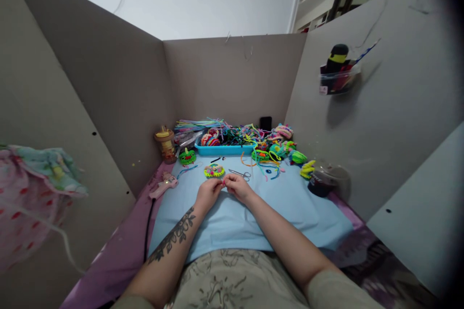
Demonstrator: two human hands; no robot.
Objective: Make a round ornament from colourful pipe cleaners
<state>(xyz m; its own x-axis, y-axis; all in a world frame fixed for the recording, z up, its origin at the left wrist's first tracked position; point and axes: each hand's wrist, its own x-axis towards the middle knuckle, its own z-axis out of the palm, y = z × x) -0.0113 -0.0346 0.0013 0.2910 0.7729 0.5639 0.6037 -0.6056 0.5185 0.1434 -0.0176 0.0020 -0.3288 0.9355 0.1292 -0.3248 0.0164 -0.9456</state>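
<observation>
My left hand (209, 192) and my right hand (237, 187) meet above the blue cloth (286, 207), thumbs and fingertips pinched together. Between the fingertips shows a small pink-red piece (224, 182), too small to make out its kind. Both hands are closed on it. Just beyond them lies a yellow-green fuzzy pipe-cleaner figure (214, 171) with pink and purple spots. A pair of scissors (241, 174) rests behind my right hand.
A blue tray (224, 150) at the back holds coloured pipe cleaners. A pink glue gun (165, 185) lies left, near a tumbler (166, 145). Green pipe-cleaner pieces (297, 156) and a dark-filled cup (322, 183) stand right. Grey panels (232, 77) enclose the table.
</observation>
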